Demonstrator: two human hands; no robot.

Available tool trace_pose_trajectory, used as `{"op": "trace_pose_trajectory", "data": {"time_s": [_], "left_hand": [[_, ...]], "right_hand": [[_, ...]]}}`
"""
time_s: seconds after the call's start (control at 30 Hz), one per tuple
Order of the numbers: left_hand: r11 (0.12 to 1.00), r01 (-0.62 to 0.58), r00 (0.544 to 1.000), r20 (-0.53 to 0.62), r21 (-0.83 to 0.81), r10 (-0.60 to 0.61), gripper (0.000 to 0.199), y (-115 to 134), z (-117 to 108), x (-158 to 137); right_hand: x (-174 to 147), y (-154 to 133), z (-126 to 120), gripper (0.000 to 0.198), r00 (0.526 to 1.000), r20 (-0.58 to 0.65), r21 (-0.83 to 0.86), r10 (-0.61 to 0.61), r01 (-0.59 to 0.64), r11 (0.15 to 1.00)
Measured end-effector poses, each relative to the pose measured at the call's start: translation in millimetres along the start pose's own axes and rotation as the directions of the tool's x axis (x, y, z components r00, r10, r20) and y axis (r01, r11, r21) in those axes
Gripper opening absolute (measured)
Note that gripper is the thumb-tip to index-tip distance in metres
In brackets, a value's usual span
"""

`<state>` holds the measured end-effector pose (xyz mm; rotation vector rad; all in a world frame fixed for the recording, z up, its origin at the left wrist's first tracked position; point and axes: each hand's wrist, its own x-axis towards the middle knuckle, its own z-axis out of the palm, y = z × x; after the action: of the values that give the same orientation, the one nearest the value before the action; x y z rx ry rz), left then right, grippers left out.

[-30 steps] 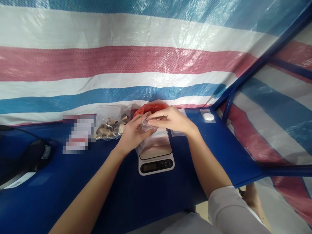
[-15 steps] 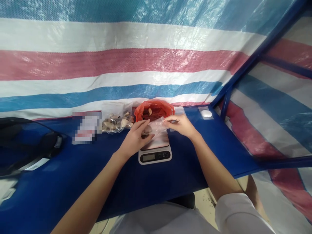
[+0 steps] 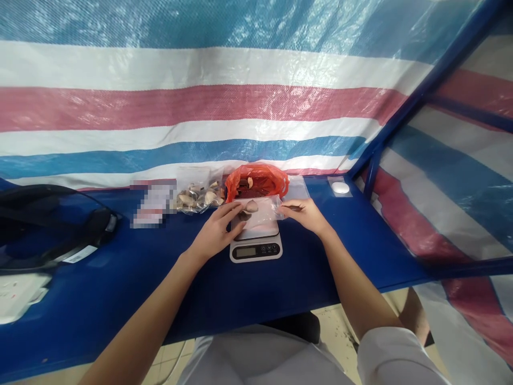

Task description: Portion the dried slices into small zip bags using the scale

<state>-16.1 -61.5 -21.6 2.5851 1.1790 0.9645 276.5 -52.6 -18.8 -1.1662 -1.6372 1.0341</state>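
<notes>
A small clear plastic bag (image 3: 262,207) with a brown slice-like piece (image 3: 251,206) inside is over the plate of a white digital scale (image 3: 279,256). My right hand (image 3: 306,215) pinches the bag's right end. At its left end, my left hand (image 3: 216,230) is beside the brown piece, with thumb and fingers apart. Whether its fingertips touch the bag is hard to tell. Just behind the scale stands a red plastic bag (image 3: 276,184), its mouth wide, with brown and pale pieces in it.
Left of the red bag lies a clear bag of pale and brown pieces (image 3: 196,199). A blurred-out card (image 3: 154,203), a black strapped device (image 3: 92,235) and a white power strip (image 3: 20,297) are farther left. A small bag with a white oval object (image 3: 340,188) lies at right.
The bag with the brown piece now spreads flatter over the scale. My left hand has shifted slightly left of the piece and my right hand slightly right. The camera view has also shifted.
</notes>
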Motion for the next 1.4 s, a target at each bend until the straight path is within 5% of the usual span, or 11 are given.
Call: {"op": "trace_pose_trajectory", "data": {"time_s": [0.1, 0.2, 0.33, 0.53, 1.4], "left_hand": [[0.998, 0.061, 0.996, -0.066, 0.027, -0.059, 0.040, -3, -7, -11], [0.992, 0.100, 0.990, -0.110, 0.074, -0.091, 0.038, -9, -11, -23], [0.979, 0.098, 0.993, -0.082, 0.178, -0.085, 0.041, -19, -10, -34], [0.943, 0.125, 0.988, 0.050, 0.309, -0.147, 0.053, -27, 1, -44], [0.936, 0.169, 0.981, 0.042, 0.308, -0.191, 0.048, -28, 3, -47]], "right_hand": [[-4, -1, -11, 0.034, 0.997, -0.071, -0.060, -0.029, 0.025, 0.998], [-11, -1, -19, 0.030, 0.989, -0.132, -0.301, -0.072, 0.029, 0.953], [-22, 3, -14, 0.029, 0.989, -0.071, -0.686, -0.132, 0.048, 0.726], [-33, 26, 1, 0.040, 0.989, 0.067, -0.858, -0.130, 0.124, 0.499], [-35, 35, 6, 0.040, 0.982, 0.042, -0.859, -0.183, 0.129, 0.496]]}}
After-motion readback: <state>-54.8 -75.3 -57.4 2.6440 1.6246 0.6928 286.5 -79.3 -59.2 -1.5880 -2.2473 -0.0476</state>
